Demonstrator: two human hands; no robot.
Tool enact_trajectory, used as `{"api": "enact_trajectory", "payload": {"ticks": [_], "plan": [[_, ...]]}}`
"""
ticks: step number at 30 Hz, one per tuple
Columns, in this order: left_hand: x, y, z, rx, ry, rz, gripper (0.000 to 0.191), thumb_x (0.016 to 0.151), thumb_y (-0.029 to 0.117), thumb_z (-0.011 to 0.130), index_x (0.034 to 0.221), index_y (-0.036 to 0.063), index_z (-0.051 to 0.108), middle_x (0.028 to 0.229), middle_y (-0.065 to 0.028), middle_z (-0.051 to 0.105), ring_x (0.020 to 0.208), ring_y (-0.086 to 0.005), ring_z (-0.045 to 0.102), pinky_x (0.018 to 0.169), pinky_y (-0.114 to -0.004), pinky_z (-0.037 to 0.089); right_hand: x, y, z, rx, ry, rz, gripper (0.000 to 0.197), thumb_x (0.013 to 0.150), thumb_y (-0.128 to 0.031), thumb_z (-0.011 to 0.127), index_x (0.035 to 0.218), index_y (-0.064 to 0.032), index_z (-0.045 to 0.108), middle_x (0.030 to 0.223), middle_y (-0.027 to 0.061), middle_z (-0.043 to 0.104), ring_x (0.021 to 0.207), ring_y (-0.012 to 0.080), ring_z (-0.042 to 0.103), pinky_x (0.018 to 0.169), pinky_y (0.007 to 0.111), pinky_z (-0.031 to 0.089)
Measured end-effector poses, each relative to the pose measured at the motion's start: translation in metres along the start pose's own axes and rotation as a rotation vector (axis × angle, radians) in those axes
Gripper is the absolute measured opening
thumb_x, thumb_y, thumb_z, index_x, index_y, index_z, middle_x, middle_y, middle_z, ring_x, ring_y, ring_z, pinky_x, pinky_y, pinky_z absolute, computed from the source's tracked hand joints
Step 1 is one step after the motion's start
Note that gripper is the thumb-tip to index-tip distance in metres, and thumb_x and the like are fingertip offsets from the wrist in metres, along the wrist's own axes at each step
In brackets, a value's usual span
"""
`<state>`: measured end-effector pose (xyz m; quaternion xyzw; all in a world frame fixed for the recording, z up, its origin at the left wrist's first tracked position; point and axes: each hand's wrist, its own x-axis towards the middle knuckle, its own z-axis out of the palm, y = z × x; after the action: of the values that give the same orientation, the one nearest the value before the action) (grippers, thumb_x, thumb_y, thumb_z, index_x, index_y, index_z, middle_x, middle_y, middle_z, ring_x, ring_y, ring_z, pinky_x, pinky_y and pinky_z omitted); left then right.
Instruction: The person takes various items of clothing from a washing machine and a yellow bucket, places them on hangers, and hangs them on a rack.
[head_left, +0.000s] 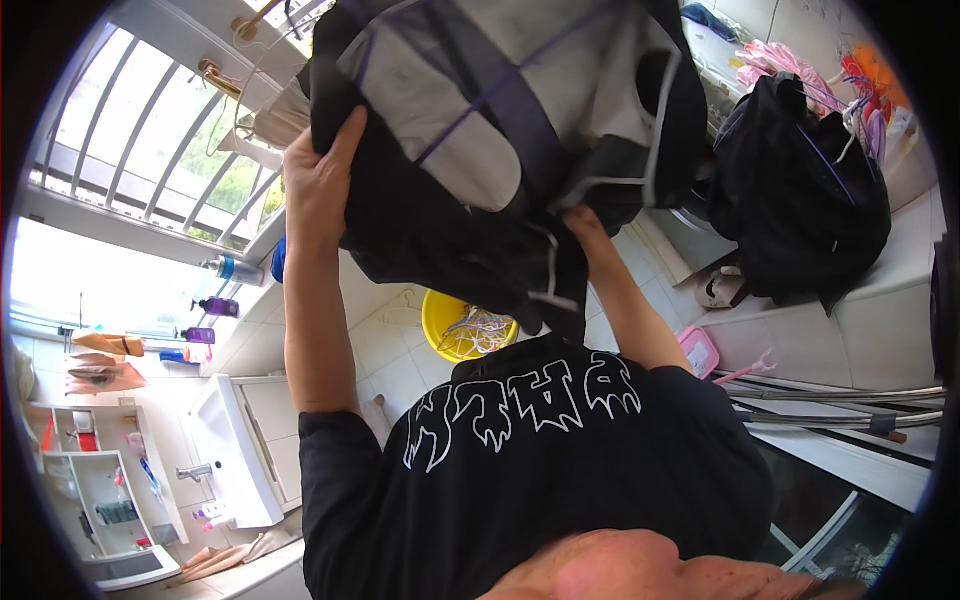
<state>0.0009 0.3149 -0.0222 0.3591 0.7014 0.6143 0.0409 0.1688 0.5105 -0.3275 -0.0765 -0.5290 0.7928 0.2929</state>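
Note:
A black jacket (420, 217) is held up before my chest, its pale grey lining and purple seam tape facing me. My left hand (319, 180) grips its left edge, thumb lying over the black cloth. Lower down on the right, my right hand (586, 229) holds the fabric near a light-trimmed edge; most of its fingers are hidden by the cloth. Beneath the jacket, a yellow basin (433, 330) with several tangled clothes hangers (480, 330) in it stands on the tiled floor.
Another black garment (795, 195) hangs over a ledge at right, beside colourful hangers (859, 112) and pink cloth (787, 67). A white washbasin (232, 457) and a barred window (150, 135) are at left. A pink dustpan (699, 351) and metal rails (840, 397) lie right.

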Motion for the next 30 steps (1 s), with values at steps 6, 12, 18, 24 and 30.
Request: {"api": "enact_trajectory", "payload": {"ticks": [6,12,18,24,30], "plan": [[-0.031,-0.173,-0.028,-0.382,-0.045,-0.753,0.049,0.086,0.032,0.069,0.114,-0.0066,0.058,0.095,-0.0125,0.068,0.075,-0.0219,0.067,0.069,-0.033,0.055,-0.043,-0.107,0.039,0.41,-0.15,0.213,0.042,0.093,-0.042,0.057,0.106,-0.002,0.063,0.101,0.0078,0.067,0.089,0.0145,0.065,0.079,0.028,0.053],[-0.124,-0.293,0.001,-0.05,-0.547,-1.144,0.038,0.095,0.031,0.054,0.117,0.0001,0.057,0.116,-0.0135,0.062,0.087,-0.021,0.066,0.066,-0.031,0.052,-0.055,-0.123,0.056,0.254,-0.004,0.491,0.016,0.09,-0.012,0.062,0.101,-0.0004,0.064,0.093,0.0073,0.069,0.08,0.0117,0.067,0.072,0.024,0.054],[-0.096,-0.228,0.002,-0.085,-0.478,-0.517,0.026,0.096,0.026,0.053,0.093,0.0035,0.067,0.083,-0.0021,0.066,0.071,-0.01,0.063,0.06,-0.023,0.048,-0.069,-0.111,0.072,0.24,0.117,0.606,0.012,0.089,-0.01,0.061,0.097,-0.0012,0.062,0.088,0.0066,0.067,0.075,0.0126,0.066,0.07,0.025,0.054],[-0.126,-0.202,0.072,-0.017,-0.757,0.12,0.028,0.094,0.021,0.055,0.103,-0.0026,0.066,0.097,-0.0162,0.068,0.086,-0.0247,0.066,0.08,-0.033,0.051,-0.082,-0.116,0.093,0.068,0.058,0.647,0.018,0.092,-0.011,0.058,0.105,0.0007,0.06,0.097,0.0054,0.066,0.084,0.0098,0.063,0.076,0.023,0.051],[-0.127,-0.192,0.081,-0.002,-1.182,-0.166,0.036,0.098,0.026,0.046,0.112,-0.0036,0.062,0.104,-0.0181,0.067,0.099,-0.0265,0.064,0.088,-0.035,0.047,-0.101,-0.107,0.095,-0.285,0.202,0.459,0.021,0.095,-0.009,0.051,0.113,-0.0001,0.057,0.102,0.0039,0.063,0.09,0.0058,0.057,0.078,0.021,0.048]]}}
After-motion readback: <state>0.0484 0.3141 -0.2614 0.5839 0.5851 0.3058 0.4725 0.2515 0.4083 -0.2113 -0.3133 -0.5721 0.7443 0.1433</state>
